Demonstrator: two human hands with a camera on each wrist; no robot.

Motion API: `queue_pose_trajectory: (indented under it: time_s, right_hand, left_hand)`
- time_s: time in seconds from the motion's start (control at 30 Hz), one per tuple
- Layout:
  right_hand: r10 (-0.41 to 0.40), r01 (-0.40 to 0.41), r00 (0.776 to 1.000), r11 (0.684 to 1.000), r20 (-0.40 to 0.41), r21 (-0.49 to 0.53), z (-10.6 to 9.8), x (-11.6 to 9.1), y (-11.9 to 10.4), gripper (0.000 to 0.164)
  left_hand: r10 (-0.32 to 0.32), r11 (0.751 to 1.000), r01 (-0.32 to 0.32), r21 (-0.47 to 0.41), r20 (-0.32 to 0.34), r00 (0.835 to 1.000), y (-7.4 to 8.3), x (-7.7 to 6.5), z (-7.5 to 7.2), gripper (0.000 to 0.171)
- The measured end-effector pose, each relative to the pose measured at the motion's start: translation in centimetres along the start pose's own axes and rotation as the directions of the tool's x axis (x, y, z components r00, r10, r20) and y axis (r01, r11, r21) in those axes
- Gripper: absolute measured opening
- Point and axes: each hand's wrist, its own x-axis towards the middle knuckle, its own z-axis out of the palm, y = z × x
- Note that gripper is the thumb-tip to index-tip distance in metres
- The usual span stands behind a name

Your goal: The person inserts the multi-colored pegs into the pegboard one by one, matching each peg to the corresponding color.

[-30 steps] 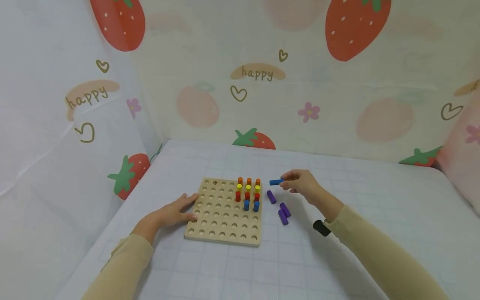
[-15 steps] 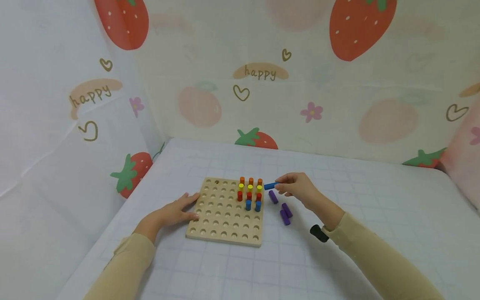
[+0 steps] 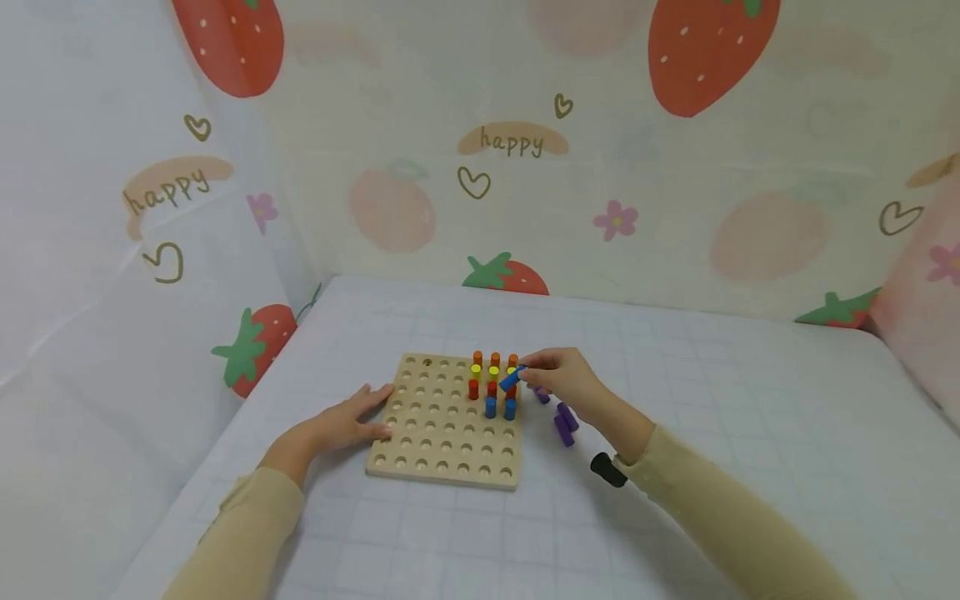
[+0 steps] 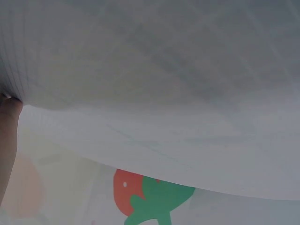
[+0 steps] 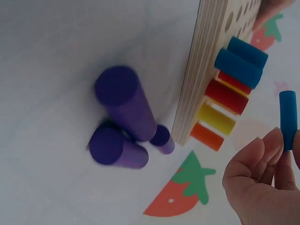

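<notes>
A blue peg is pinched between thumb and fingers of my right hand, held tilted above the right side of a wooden pegboard. In the right wrist view the same blue peg stands up from the fingertips. Rows of orange pegs, yellow pegs and red pegs stand in the board's far right part, with two blue pegs in front of them. My left hand rests at the board's left edge, fingers spread. Only a bit of it shows in the left wrist view.
Three purple pegs lie on the table to the right of the board, one partly behind my right hand. A black object sits at my right cuff. A white cloth with strawberry prints hangs behind the table.
My right hand has moved left with the blue peg, from beside the board to over its pegs, and the peg now tilts more. The left hand stays at the board's edge.
</notes>
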Motion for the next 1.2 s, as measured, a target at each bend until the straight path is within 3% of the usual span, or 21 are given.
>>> queue_pose_trajectory:
  time_s: [0.37,0.9,1.2]
  right_hand:
    - [-0.041,0.042,0.999,0.997,0.019,-0.068,2.3,0.1,-0.4,0.028]
    - [-0.099,0.1,0.995,0.988,0.016,-0.119,3.4,0.7,-0.6,0.02]
    - [-0.059,0.062,0.998,0.982,0.02,-0.179,4.4,0.9,-0.7,0.02]
  left_hand:
    - [0.0,1.0,0.0,0.009,0.002,1.0,-0.2,-0.1,0.0,0.087]
    - [0.004,1.0,-0.004,0.01,-0.003,1.0,-0.3,0.2,0.0,0.088]
    - [0.006,1.0,-0.006,-0.002,0.001,1.0,-0.2,0.2,0.0,0.087]
